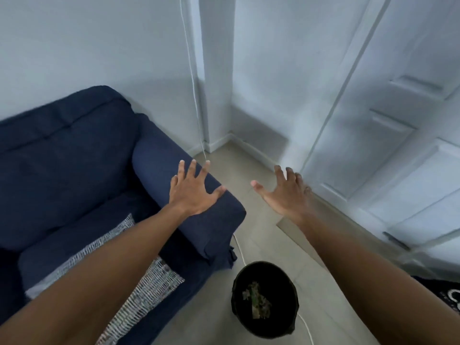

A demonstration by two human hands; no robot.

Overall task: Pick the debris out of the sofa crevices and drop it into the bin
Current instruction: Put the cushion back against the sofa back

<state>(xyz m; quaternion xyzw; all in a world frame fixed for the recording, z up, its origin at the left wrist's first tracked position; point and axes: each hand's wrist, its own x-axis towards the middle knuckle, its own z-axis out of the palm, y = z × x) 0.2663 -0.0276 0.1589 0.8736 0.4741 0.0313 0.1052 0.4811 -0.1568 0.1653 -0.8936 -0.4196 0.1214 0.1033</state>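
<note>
Left hand, right hand spread wide, empty, frame centre. Bin bottom centre holds debris: likely light, crumbly; pinch. Sofa left.

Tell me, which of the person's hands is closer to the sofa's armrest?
Left. The left hand is spread open over the navy armrest, apparently on it. The right hand is open over the floor, off to the armrest's right.

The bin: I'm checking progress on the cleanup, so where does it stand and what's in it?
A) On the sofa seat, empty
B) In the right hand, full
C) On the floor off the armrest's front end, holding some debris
C: the black bin stands on the tiled floor just off the front end of the sofa armrest, with debris inside it.
</note>
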